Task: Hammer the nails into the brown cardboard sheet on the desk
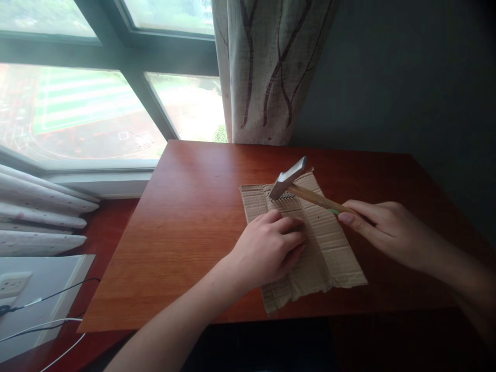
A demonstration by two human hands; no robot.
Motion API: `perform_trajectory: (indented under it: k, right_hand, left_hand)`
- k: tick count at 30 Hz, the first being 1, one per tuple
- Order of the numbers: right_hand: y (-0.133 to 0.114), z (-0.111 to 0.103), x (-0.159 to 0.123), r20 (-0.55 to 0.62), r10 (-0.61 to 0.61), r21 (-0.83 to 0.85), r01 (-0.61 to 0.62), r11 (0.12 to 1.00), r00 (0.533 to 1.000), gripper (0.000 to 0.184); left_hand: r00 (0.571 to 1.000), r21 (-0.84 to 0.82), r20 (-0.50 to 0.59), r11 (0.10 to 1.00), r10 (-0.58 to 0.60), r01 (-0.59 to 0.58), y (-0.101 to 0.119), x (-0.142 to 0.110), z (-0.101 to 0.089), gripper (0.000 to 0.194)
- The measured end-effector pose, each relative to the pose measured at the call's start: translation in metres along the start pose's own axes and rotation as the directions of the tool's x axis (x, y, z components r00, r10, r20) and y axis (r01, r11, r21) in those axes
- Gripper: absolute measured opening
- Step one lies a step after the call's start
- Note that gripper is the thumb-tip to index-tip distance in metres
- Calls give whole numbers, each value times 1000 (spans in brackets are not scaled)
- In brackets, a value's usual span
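Observation:
My right hand [374,227] is wrapped round the wooden handle of a hammer [287,178], close to a green patch on the grip. The metal head hangs over the upper part of a creased piece of cardboard [329,248]. Just beside the head, a row of several small dark nail-like pieces [287,196] shows on the cardboard. My left hand [271,243] rests on the cardboard below that row. Its fingers are curled, and the fingertips are hidden, so anything in them cannot be seen.
The cardboard lies on a reddish-brown wooden table [186,227]. Behind it hangs a patterned curtain [267,67], with a window [77,103] at the left. Cables [50,323] and a wall socket [15,284] are at the lower left.

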State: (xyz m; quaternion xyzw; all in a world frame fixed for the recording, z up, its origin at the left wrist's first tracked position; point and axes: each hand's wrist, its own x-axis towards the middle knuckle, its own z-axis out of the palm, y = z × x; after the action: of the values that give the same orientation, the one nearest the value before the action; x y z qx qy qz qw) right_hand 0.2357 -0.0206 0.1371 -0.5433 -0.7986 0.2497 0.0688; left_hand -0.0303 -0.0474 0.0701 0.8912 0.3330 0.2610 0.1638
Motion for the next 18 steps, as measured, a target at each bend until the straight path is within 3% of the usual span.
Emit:
perform_trajectory:
  k: [8, 14, 18]
  right_hand:
    - [0, -1, -1, -17, 10, 11, -9, 1000, 1000, 46]
    - [8, -4, -6, -127, 79, 73, -70, 995, 989, 43]
    - [19, 6, -12, -237, 178, 174, -139, 975, 955, 39]
  left_hand:
    - [1000, 8, -4, 1000, 0, 0, 0, 1, -1, 28]
    - [1000, 15, -1, 1000, -2, 2, 1, 1, -2, 29]
    - [1000, 24, 0, 1000, 11, -11, 0, 1, -3, 28]
